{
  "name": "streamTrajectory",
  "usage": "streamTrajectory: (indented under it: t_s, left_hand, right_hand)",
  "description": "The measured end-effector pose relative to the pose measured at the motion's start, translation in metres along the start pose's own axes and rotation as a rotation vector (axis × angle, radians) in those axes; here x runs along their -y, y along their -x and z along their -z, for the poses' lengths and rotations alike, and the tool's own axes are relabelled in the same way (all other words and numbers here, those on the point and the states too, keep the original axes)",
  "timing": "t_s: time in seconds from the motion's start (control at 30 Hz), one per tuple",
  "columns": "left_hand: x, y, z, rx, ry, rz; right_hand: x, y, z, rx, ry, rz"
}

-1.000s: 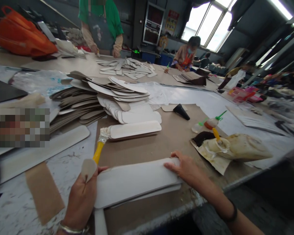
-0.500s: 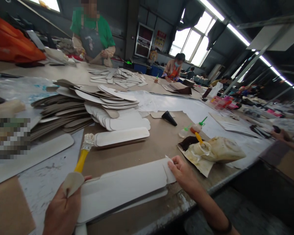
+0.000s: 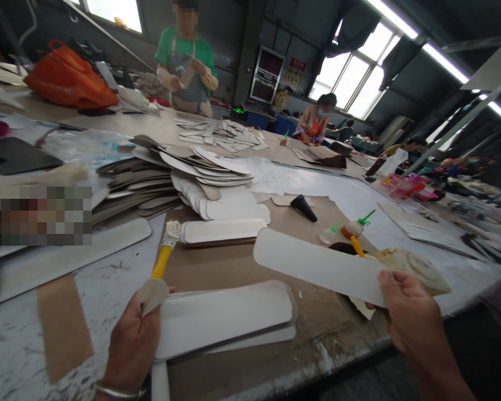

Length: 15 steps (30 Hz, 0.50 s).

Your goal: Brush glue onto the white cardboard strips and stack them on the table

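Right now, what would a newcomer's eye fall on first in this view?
Probably the single pale strip held out by the right hand, right of centre and in front of the pale container. Next, the yellow-handled brush in the left hand, its bristles caked in white. Farther off, the bright orange bag stands out at upper left.

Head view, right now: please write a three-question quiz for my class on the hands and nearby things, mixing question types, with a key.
1. True or false: the right hand holds a white strip.
2. The brush with its bristles showing is in:
A) the right hand
B) the left hand
C) neither hand
3. Fill in: the cone is ____ in colour.

Key: 1 true; 2 B; 3 black.
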<state>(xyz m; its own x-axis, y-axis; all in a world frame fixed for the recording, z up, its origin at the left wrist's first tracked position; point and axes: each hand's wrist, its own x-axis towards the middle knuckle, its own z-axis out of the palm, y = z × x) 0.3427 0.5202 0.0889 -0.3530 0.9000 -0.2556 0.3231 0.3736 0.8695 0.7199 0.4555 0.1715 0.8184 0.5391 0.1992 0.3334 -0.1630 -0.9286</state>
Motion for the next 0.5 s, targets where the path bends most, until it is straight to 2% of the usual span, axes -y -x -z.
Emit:
streamTrajectory:
  t_s: [0.1,0.27,0.37,0.5]
  left_hand:
    - [0.002,0.001,0.001,0.015,0.057,0.001]
    - [0.004,0.003,0.001,0.059,0.168,-0.009]
    - [0.004,0.005,0.004,0.061,0.208,0.009]
    - [0.002,0.01,0.008,0.063,0.246,0.035]
  right_hand:
    - [0.003,0.02,-0.014,0.128,-0.083,-0.154]
    - [-0.004,0.063,-0.055,0.516,-0.025,-0.212]
    - [-0.005,0.076,-0.07,0.668,0.108,-0.188]
    - [-0.004,0.079,-0.073,0.684,0.341,-0.019]
